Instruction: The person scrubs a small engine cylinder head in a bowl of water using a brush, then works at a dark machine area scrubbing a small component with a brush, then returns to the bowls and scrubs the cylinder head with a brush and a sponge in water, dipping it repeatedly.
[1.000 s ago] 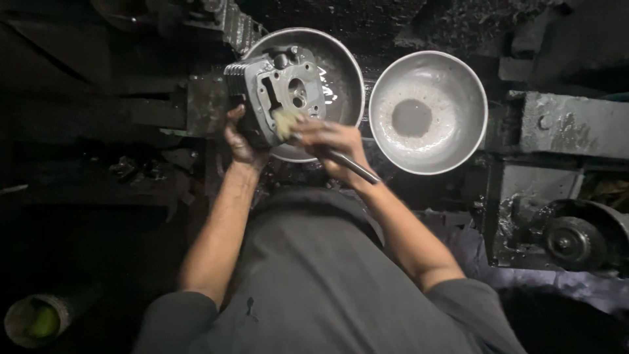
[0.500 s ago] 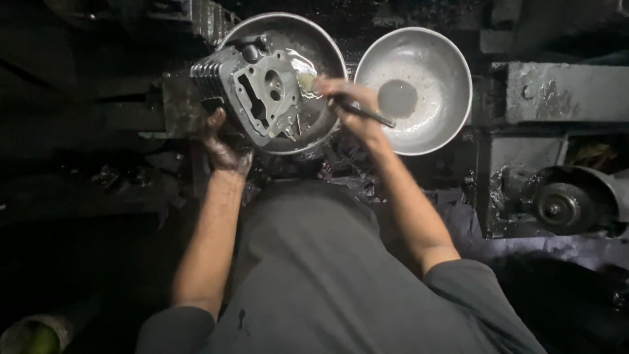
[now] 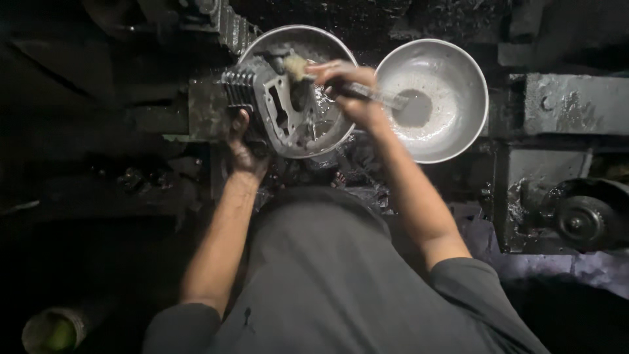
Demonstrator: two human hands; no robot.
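Observation:
A finned grey metal engine cylinder part (image 3: 278,105) stands tilted over a round metal basin (image 3: 327,46). My left hand (image 3: 241,147) grips its lower left edge from below. My right hand (image 3: 347,88) holds a paintbrush (image 3: 367,95) whose pale bristles (image 3: 295,65) touch the top of the part. The brush handle points right, toward a second basin.
A second metal basin (image 3: 452,131) with a little dark liquid at its bottom sits to the right. Dark greasy metal blocks (image 3: 570,105) and a wheel-like part (image 3: 583,223) lie at far right. A green-topped container (image 3: 56,331) stands at bottom left.
The brush has moved from the part's lower right face up to its top edge. The part has turned more upright in my left hand.

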